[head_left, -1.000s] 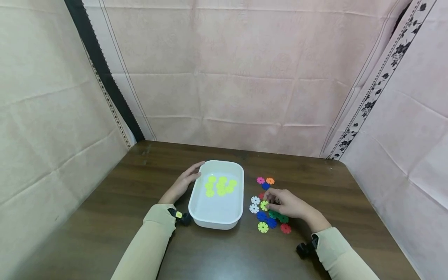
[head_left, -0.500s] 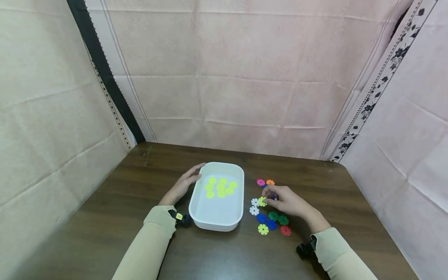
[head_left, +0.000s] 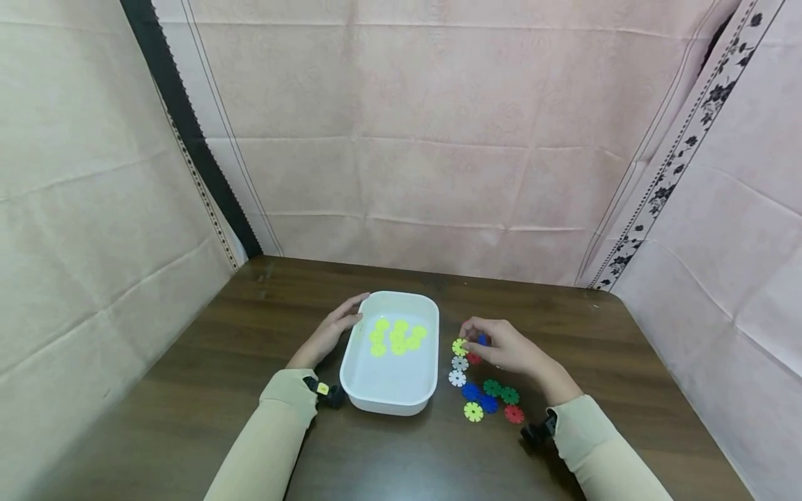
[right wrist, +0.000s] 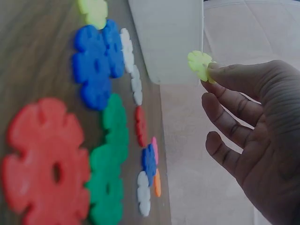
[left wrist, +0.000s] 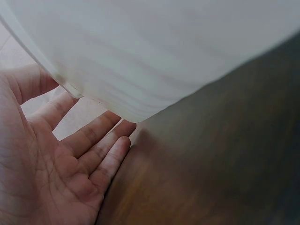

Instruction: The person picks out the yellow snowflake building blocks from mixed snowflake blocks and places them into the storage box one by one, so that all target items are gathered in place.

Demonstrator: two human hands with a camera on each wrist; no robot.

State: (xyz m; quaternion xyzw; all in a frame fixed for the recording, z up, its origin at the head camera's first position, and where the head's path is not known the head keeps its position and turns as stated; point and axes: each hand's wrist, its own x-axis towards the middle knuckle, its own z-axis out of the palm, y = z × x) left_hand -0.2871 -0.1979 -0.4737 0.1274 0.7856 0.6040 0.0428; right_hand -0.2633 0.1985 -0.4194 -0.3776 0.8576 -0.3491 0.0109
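Observation:
Between thumb and index finger, my right hand [head_left: 510, 346] pinches a yellow-green flower-shaped plastic piece [right wrist: 199, 64]. It is raised above the tabletop, just right of a white tub [head_left: 390, 407]; the other fingers are spread loosely. Several yellow-green pieces [head_left: 399, 337] lie inside the tub, toward its far half. My left hand [head_left: 322, 339] rests along the tub's left side with fingers fairly straight, touching the rim and outer wall in the left wrist view. Under and near my right hand lie loose flower pieces: white [head_left: 457, 378], blue [head_left: 471, 392], green [head_left: 509, 395], and red [head_left: 514, 414].
One more yellow-green flower piece [head_left: 473, 412] lies at the near end of the loose group. Pink and orange pieces [right wrist: 157, 183] sit at the far end, mostly covered by my hand in the head view. Cloth sheets [head_left: 432, 174] hang around the brown wooden table [head_left: 219, 417].
My right hand has picked up the yellow-green flower piece from among the loose ones, lifting it and carrying it away from me and slightly left. The left hand stays at the tub.

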